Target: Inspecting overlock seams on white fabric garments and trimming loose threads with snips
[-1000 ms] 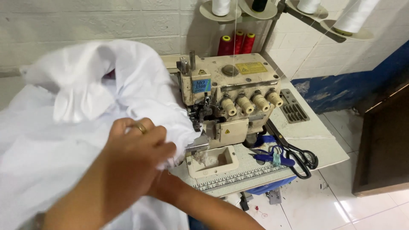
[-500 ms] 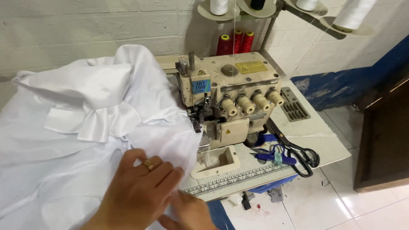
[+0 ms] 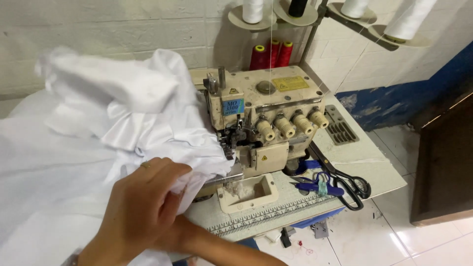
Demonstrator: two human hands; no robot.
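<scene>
Hands are working at the front-left of the overlock machine (image 3: 268, 123). Left hand (image 3: 143, 207) is lying on top, fingers curled and pinching a fold of the white fabric (image 3: 98, 143) just left of the presser-foot area (image 3: 231, 148). Right hand (image 3: 185, 234) is passing under the left w/ the forearm crossing the lower frame; its fingers are hidden by the left hand and the cloth, so cannot tell if it is gripping.

Fabric posn: bulk is heaped on the tabletop (image 3: 354, 157) to the left and behind the machine; one edge is reaching the needle zone, touching the foot.

Progress (judgement): cloth edge is being lined up at the foot; no finished seam is showing on the visible edge, so stitching appears to be at or near its start, w/ most of the piece not yet fed.

Also present: scissors (image 3: 345, 182) and blue thread snips (image 3: 318, 184) at right of the machine, untouched; thread cones (image 3: 271, 54) behind it.
</scene>
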